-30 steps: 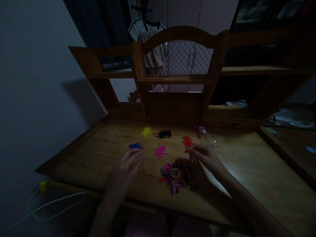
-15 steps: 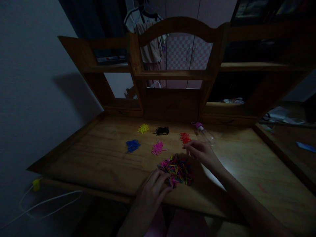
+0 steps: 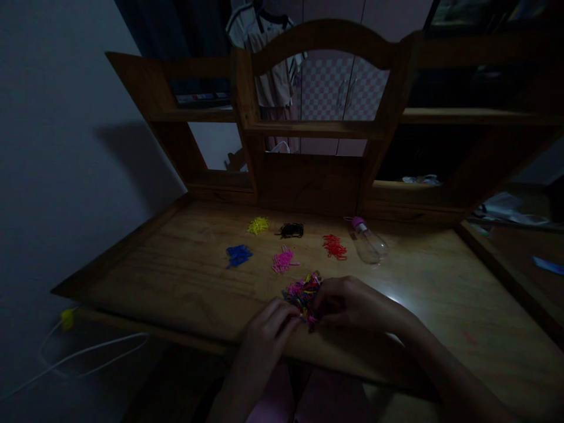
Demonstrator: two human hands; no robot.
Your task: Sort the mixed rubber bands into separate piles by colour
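Note:
On a wooden desk (image 3: 185, 276) lies a mixed heap of small coloured bands (image 3: 302, 291). Both my hands are on it. My left hand (image 3: 268, 329) touches its near left edge with curled fingers. My right hand (image 3: 348, 302) covers its right side, fingers bent down into the heap. What either hand holds is hidden in the dim light. Behind the heap lie sorted little piles: blue (image 3: 238, 255), pink (image 3: 282, 260), red (image 3: 334, 247), yellow (image 3: 258, 225) and black (image 3: 291, 230).
A clear bottle with a pink cap (image 3: 369, 243) lies on its side right of the red pile. A wooden shelf unit (image 3: 308, 123) rises at the desk's back. A white cable with a yellow plug (image 3: 67, 320) hangs off the left.
My right hand came back from the red pile onto the mixed heap. My left hand went from the blue pile to the heap's near edge.

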